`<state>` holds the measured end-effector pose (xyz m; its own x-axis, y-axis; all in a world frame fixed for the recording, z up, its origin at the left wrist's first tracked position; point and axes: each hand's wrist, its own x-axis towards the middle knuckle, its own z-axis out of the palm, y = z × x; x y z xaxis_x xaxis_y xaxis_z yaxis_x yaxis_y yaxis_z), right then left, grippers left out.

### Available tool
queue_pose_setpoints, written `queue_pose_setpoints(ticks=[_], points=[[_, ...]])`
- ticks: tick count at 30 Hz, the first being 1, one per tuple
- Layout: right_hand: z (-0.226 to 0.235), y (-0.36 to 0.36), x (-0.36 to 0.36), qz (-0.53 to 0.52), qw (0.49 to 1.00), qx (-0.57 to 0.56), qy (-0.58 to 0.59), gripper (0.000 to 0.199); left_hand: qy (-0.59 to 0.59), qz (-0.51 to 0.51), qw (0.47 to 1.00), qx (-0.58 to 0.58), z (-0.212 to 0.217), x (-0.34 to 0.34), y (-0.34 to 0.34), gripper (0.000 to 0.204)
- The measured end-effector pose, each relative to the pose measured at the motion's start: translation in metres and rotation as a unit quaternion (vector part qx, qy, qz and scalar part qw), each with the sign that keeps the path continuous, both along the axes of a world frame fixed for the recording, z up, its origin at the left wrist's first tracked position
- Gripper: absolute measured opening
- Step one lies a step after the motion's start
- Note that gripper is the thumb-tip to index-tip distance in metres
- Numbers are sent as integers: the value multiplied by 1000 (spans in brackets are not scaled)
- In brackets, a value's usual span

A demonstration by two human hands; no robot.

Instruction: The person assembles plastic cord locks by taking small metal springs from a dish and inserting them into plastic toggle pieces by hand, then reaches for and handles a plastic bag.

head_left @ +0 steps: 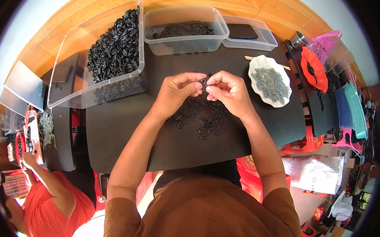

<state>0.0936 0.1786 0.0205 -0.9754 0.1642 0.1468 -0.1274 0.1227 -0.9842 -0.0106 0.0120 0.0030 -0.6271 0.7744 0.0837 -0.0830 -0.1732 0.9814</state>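
My left hand (179,90) and my right hand (228,93) meet over the middle of the dark table. A small black plastic piece (205,82) shows between their fingertips. Thumb and forefinger of the left hand pinch it. The right thumb and forefinger are pressed together at its other side; whatever lies in that pinch is too small to make out. Beneath the hands, loose black oval pieces with holes (207,127) lie scattered, partly hidden by the fingers. To the right stands a white scalloped dish (259,95) heaped with tiny grey pin-like parts (270,83).
A large clear bin (115,84) full of black pieces stands left, beside a smaller clear tub (184,11). Behind right, a dark phone-like slab (241,31) rests on a clear lid (267,44). Chopsticks (283,66) lie behind the dish. A person in red (54,206) works at left.
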Motion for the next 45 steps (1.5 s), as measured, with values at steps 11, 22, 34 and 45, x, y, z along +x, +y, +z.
queue_pose_setpoints(ticks=[11,22,34,45], points=[[1,-2,0,-20,999,27,4,10,67,-14,998,-6,-1,0,-1,27],[-1,-5,2,-33,998,37,48,8,24,19,999,26,0,8,2,25],[-1,-1,2,-17,998,-5,68,9,-7,0,999,34,4,7,1,26],[0,2,3,5,998,16,59,8,-64,6,998,24,6,10,2,23]])
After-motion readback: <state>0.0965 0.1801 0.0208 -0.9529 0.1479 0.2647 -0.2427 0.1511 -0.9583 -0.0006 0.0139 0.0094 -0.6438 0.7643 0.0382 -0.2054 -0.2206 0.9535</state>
